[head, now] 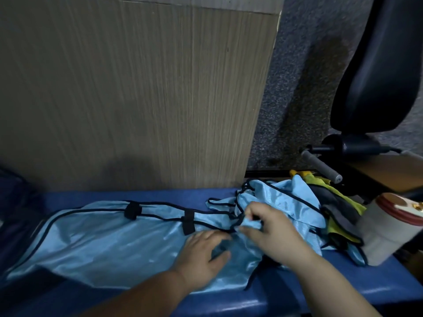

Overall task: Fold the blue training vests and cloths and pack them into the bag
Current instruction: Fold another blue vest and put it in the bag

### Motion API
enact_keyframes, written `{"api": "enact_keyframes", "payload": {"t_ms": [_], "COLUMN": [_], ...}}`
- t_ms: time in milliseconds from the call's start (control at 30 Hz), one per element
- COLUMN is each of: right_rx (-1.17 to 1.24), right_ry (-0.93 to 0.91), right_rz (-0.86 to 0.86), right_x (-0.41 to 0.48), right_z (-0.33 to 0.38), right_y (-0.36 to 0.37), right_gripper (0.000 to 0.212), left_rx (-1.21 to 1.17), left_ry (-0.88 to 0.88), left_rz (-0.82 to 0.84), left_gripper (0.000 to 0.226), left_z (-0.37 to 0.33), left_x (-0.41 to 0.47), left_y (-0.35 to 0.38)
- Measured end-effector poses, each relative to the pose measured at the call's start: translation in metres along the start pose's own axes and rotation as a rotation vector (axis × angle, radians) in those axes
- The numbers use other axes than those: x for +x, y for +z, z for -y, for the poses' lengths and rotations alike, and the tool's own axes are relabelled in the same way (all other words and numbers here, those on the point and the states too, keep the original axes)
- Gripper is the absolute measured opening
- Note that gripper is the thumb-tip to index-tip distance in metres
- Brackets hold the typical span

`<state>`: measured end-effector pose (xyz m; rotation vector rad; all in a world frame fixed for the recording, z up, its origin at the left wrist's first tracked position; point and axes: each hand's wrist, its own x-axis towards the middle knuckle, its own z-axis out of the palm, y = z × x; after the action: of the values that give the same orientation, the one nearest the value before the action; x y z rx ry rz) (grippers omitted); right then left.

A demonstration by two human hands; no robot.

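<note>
Blue vest (103, 243) lies spread lengthwise along the padded bench (297, 291), its black-trimmed edge and two black straps toward the wooden panel (137, 99). Its right end is bunched up where it meets a loose heap of vests (288, 200), which sits just beside a yellow-green cloth (341, 200) and a white tub (386, 236).

The left hand (203, 252) rests on the fabric with fingers loose and thumb apart, seemingly pinning it down. The right hand (272, 234) pinches a small fold of the cloth (251, 225) between thumb and fingertips near the trim.

The step in hand looks like sorting this vest's end out of the heap before the first fold. To do it well, the person should hold the left palm flat as an anchor and draw the pinched edge clear so the trims do not tangle. The satin-like cloth looks slippery, so a smooth pull along the bench, with seams lined up before creasing, should suit it. Packing has likely not begun.
</note>
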<state>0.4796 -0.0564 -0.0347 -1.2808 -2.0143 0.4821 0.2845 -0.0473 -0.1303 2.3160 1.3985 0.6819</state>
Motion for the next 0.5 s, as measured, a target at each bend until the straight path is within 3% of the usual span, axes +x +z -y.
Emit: {"api": "enact_keyframes", "payload": {"t_ms": [100,233,333,400,500], "right_rx": [-0.132,-0.131,0.115,0.322,0.235], "right_ry": [-0.142,-0.108,0.049,0.173,0.258], "right_rz": [0.145,0.369,0.53,0.507,0.306], "right_x": [-0.006,-0.013,-0.016,-0.017,-0.014], "right_z": [0.006,0.013,0.015,0.011,-0.006], "right_y": [0.023,0.036,0.025,0.013,-0.002], "right_gripper": [0.028,0.035,0.047,0.041,0.022], "left_rx": [-0.183,-0.425,-0.37,-0.319,-0.313], "left_ry": [-0.042,-0.093,0.019,0.104,0.145], "left_rz": [-0.086,-0.127,-0.102,-0.123,-0.132], "left_gripper": [0.038,0.07,0.077,0.064,0.043], "left_z": [0.004,0.013,0.012,0.013,0.018], "left_x": [-0.001,-0.005,-0.005,-0.004,-0.005], "left_y": [0.001,0.001,-0.002,0.0,0.005]}}
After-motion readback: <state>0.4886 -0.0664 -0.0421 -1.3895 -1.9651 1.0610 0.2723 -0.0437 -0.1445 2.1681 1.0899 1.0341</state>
